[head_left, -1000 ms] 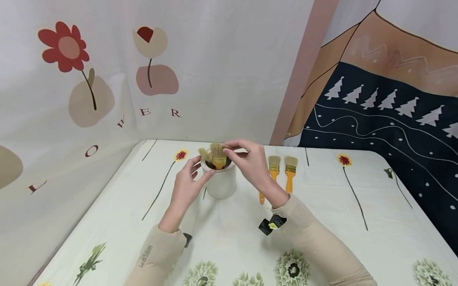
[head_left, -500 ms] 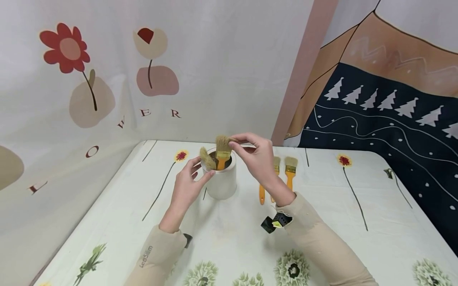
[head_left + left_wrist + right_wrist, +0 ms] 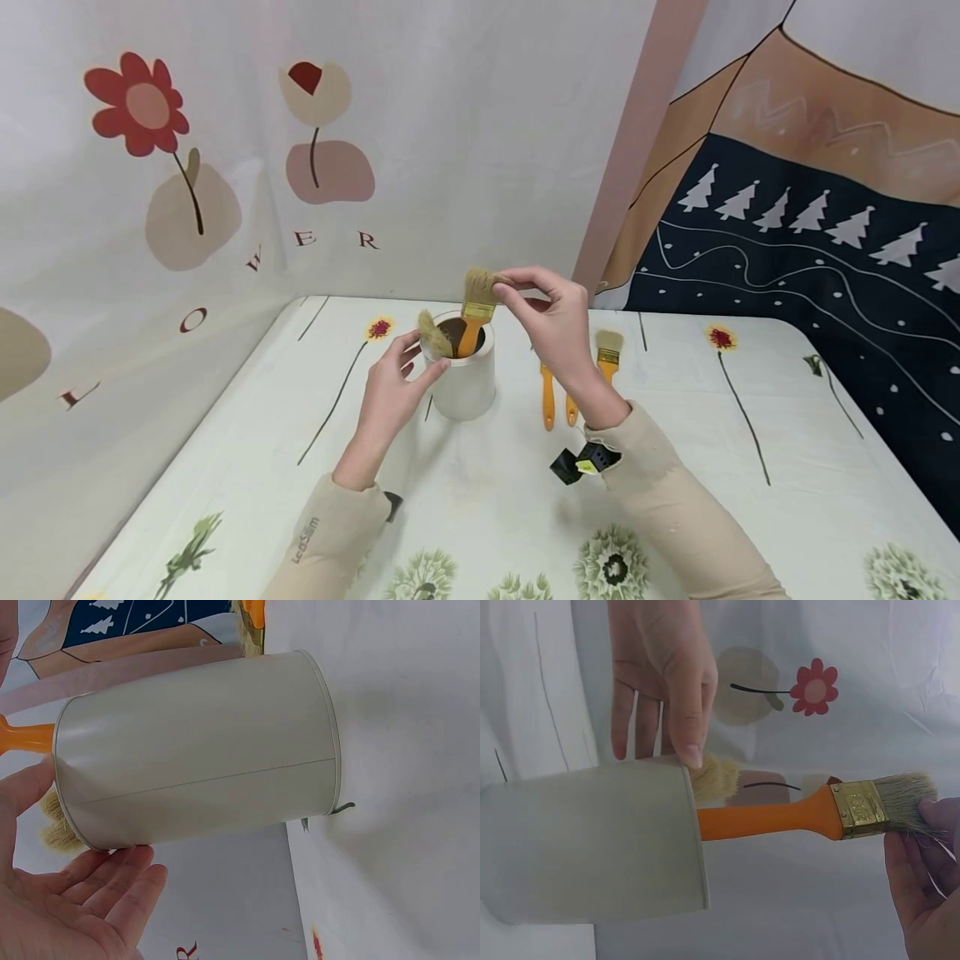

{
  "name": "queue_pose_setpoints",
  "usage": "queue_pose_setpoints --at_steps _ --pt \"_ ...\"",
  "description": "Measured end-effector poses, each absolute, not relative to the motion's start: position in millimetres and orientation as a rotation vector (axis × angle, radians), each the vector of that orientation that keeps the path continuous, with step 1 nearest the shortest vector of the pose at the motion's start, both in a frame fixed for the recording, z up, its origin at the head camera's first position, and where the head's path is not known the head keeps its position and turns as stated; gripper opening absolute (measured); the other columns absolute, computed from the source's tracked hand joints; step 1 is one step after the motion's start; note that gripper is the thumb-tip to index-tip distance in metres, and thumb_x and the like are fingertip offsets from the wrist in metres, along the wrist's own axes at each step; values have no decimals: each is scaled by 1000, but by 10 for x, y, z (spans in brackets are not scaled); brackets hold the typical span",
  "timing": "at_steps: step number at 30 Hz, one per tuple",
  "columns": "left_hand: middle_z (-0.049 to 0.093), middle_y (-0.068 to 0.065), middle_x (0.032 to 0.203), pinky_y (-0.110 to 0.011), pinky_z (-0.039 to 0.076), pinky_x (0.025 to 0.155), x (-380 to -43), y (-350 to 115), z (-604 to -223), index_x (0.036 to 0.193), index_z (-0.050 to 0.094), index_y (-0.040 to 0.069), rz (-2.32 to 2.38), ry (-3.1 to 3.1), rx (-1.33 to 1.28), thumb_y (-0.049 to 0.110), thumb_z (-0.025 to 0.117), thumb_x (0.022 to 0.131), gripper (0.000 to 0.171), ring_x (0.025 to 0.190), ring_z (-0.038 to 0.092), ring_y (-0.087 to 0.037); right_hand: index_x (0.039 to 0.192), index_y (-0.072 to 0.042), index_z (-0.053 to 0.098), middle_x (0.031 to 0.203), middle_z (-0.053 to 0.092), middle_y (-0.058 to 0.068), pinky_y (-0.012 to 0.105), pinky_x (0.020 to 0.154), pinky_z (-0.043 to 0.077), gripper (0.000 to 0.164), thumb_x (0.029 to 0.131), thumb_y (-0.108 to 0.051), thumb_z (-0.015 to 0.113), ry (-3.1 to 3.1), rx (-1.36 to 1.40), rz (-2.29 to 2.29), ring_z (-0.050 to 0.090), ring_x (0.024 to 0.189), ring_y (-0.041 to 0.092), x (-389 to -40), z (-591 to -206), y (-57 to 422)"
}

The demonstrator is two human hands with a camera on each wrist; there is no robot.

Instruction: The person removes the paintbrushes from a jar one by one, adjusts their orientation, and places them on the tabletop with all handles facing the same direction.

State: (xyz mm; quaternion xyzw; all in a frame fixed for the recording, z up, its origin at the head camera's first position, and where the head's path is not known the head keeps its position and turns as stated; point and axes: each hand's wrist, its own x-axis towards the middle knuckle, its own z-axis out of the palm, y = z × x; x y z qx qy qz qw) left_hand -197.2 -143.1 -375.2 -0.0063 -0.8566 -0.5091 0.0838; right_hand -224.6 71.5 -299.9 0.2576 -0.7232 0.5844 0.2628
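Observation:
My right hand (image 3: 558,325) pinches a paintbrush (image 3: 477,311) by the tip of its bristles, between thumb and fingers. In the right wrist view the brush's orange handle (image 3: 772,817) still reaches into the mouth of a pale grey can (image 3: 592,847), its brass ferrule outside. The handle's far end is hidden in the can. My left hand (image 3: 390,387) holds the can (image 3: 465,390) near its rim, thumb on the near side and fingers on the left. Bristles of another brush (image 3: 432,333) lean over the rim beside the left fingers. The can stands upright on the table.
On the tablecloth (image 3: 480,500), right of the can, lie several orange-handled paintbrushes: one brush (image 3: 609,354) at the right, and the handles of two others (image 3: 548,400), partly hidden by my right hand. A printed fabric backdrop (image 3: 465,150) rises behind the table.
My right hand has moved up and to the right, drawing the paintbrush partly out of the can. The brush now tilts right. The left hand and can have stayed in place.

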Motion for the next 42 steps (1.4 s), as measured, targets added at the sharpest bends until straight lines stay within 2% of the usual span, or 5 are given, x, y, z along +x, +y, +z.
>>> queue_pose_setpoints --at_steps 6,19,21,29,42 --pt "47 -18 152 -46 43 117 -1967 -1433 -3754 147 43 2 -1519 -2558 -17 27 73 92 67 140 48 -35 102 0 75 99 75 15 20 74 63 14 90 -9 73 -1919 663 1622 70 89 3 -2242 -2943 760" --pt "47 -18 152 -45 43 117 -1964 -1432 -3757 147 42 1 -1518 -2560 -21 27 73 92 68 140 48 -35 102 3 74 98 73 19 18 71 62 15 89 -5 73 -1827 648 1654 70 88 3 -2234 -2863 853" --pt "48 -18 151 -45 44 117 -1963 -1431 -3757 147 43 1 -1517 -2560 -21 27 73 92 68 140 48 -35 101 3 74 97 74 14 18 71 62 15 89 -6 73 -1823 639 1655 70 87 3 -2230 -2855 866" --pt "48 -18 151 -45 44 117 -1963 -1428 -3756 146 43 1 -1516 -2558 -22 27 73 92 68 140 49 -35 103 4 73 92 70 -21 16 71 61 16 90 -5 72 -1831 613 1673 70 86 4 -2204 -2837 914" --pt "48 -17 151 -44 43 118 -1957 -1434 -3752 147 43 1 -1522 -2556 -27 28 73 91 68 140 48 -34 103 7 72 90 70 -23 14 71 60 16 89 -2 72 -1795 599 1661 71 80 1 -2190 -2781 1008"
